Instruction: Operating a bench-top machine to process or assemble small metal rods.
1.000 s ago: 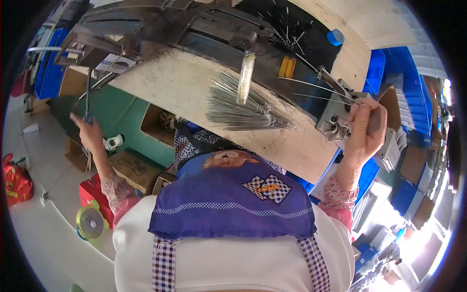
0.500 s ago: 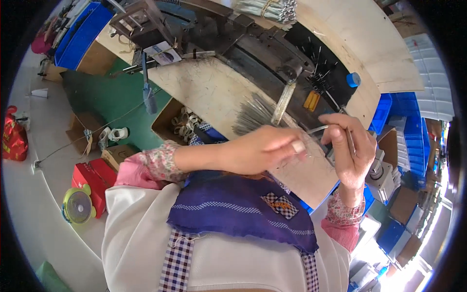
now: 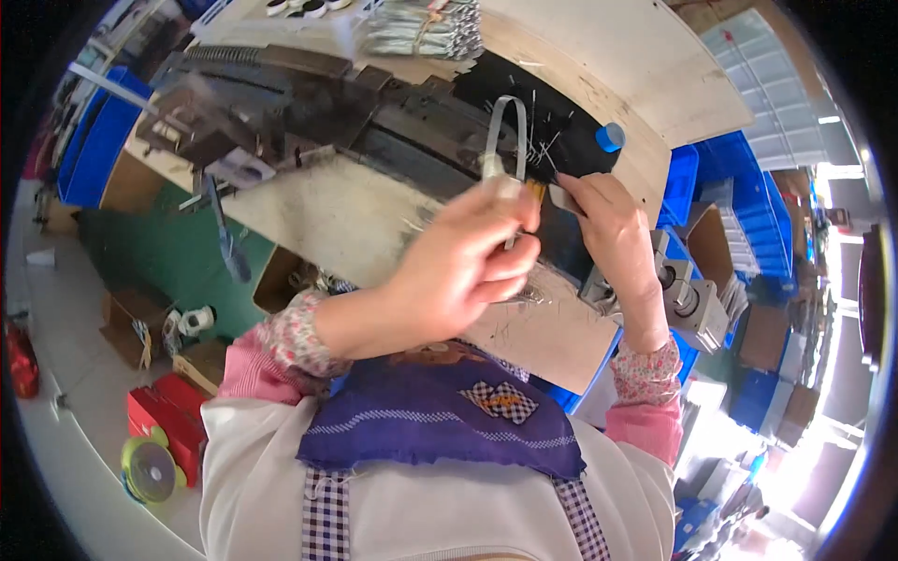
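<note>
My left hand (image 3: 468,248) is closed in a fist around the lower end of a pale, narrow looped strip (image 3: 506,105), which rises above the fist in front of the dark metal machine (image 3: 412,131). Whether the strip joins the machine is hidden by my fingers. At the machine's right end, my right hand (image 3: 613,220) has its fingers bent together at a small flat greyish piece (image 3: 564,198). Between the hands, part of a yellow piece (image 3: 536,191) shows. Thin metal pins (image 3: 543,150) lie on a black mat (image 3: 496,84) just beyond.
Beyond the machine lies a tied bundle of silvery rods (image 3: 426,30). A blue round cap (image 3: 610,137) stands on the mat's right side. Blue bins (image 3: 730,178) stand at the right, beside a grey motor-like unit (image 3: 697,304). A wooden worktop (image 3: 327,224) stretches along the machine's near side.
My left hand has risen and moved left, closing around the strip. My right hand has moved left and away from me, to the machine's end. The whole view has shifted.
</note>
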### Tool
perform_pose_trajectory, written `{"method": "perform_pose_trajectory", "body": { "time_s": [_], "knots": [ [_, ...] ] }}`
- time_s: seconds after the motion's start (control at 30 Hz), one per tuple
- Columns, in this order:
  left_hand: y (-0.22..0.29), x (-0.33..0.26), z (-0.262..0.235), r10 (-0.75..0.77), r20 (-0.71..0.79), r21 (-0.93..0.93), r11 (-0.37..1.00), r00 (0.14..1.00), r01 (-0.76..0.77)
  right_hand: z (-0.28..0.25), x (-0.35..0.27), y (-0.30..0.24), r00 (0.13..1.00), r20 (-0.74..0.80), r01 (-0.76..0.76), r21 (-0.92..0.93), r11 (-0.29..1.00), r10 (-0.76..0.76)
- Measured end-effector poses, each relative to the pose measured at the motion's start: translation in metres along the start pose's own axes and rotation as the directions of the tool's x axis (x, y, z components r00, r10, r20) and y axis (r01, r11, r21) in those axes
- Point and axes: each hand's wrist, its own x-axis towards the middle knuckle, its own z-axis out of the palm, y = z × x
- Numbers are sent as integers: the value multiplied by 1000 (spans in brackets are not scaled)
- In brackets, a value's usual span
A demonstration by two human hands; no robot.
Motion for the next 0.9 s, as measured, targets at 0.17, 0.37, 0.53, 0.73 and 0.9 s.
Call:
{"method": "perform_pose_trajectory", "body": {
  "time_s": [0.17, 0.37, 0.53, 0.73, 0.9],
  "knots": [
    [66, -31, -44, 101, -25, -507, 856, 995, -100, -9, -7, -10, 999, 54, 4, 88, 996, -9],
    [27, -23, -28, 286, 228, 945, 167, 931, -282, 25, 35, 26, 995, 64, -77, -83, 994, 82],
    [-19, 95, -42, 40, 114, 990, 74, 993, -117, -4, 40, 36, 998, -7, -67, 64, 996, 68],
    [1, 96, -36, 181, 273, 890, -420, 945, -177, -5, 8, 11, 993, 47, 104, 59, 993, -107],
    [46, 61, -32, 54, 692, 365, -887, 720, -284, 13, 30, 2, 986, -63, 163, 251, 954, -152]
  ]
}}
